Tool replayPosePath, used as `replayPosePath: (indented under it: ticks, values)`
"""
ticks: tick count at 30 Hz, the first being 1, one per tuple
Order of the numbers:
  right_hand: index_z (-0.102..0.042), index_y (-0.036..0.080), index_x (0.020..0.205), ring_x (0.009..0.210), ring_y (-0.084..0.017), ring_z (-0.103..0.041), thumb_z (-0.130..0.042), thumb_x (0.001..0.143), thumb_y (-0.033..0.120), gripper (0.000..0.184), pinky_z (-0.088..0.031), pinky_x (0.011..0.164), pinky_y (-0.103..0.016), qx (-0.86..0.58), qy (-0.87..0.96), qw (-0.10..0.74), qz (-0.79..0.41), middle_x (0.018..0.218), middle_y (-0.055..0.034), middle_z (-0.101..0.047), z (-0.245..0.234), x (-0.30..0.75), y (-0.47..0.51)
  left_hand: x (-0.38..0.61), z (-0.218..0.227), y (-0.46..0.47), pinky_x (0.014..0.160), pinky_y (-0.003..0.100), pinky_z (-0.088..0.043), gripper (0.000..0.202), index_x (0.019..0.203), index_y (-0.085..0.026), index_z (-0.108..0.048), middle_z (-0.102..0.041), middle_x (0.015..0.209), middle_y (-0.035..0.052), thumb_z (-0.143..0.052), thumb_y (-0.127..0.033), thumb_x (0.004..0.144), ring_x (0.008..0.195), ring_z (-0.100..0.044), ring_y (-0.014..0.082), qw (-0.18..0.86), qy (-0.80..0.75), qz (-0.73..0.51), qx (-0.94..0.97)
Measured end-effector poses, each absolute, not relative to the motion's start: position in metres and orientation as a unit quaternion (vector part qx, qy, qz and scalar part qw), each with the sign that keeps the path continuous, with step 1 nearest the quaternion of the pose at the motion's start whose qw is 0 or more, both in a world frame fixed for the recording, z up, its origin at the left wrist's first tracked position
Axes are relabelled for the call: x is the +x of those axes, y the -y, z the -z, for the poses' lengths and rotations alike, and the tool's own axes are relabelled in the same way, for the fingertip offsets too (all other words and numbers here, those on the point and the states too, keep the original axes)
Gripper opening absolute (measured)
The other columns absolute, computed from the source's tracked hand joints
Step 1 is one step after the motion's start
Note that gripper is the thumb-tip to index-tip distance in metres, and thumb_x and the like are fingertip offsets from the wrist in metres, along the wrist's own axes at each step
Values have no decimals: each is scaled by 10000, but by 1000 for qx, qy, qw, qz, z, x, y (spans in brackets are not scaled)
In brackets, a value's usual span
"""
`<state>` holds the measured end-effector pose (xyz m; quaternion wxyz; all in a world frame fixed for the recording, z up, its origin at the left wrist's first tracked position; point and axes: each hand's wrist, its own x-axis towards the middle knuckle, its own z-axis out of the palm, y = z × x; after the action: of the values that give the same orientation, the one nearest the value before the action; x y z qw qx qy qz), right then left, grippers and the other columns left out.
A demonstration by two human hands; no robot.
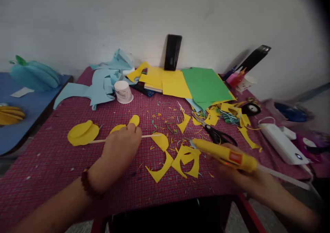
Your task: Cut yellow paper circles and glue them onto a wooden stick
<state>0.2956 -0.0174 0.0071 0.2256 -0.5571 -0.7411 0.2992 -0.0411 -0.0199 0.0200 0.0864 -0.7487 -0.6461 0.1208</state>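
My left hand (123, 142), with a dark bead bracelet on its wrist, is closed round a thin wooden stick (149, 136) whose pointed end sticks out to the right. Yellow paper pieces (134, 120) show just beyond its fingers; whether it holds them too I cannot tell. Beside it at the left lie stacked yellow paper rounds (83, 133). In my right hand (232, 169) is a yellow glue gun (219, 152), nozzle toward the left, a long translucent glue stick (283, 177) coming out of its back. Between the hands lie cut yellow paper scraps (161, 169).
Black-handled scissors (216, 133) lie beyond the glue gun. Green sheets (205, 85), yellow sheets (175, 83), blue paper (101, 83), a paper cup (123, 91) and a leaning phone (173, 52) line the back. A white power strip (281, 142) and tape roll (251, 109) are at right.
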Motion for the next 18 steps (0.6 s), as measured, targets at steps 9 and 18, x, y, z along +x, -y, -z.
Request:
replayPosePath:
  ticks: [9, 18]
  values:
    - [-599, 232, 900, 687, -190, -647, -520, 864, 351, 147, -562, 577, -301, -441, 815, 162, -338, 825, -45, -661, -10, 228, -6, -45, -14, 18, 514, 356, -472, 318, 844, -134, -617, -613, 796, 113, -325, -9, 835, 680, -642, 275, 88, 611, -149, -773]
    - [-615, 234, 1074, 833, -211, -655, -529, 891, 371, 244, -588, 714, -372, -433, 776, 143, -436, 933, -60, -674, 5, 229, -20, -51, -13, 36, 500, 330, -455, 320, 827, -137, -623, -604, 758, 107, -337, 6, 816, 631, -631, 247, 66, 628, -137, -763]
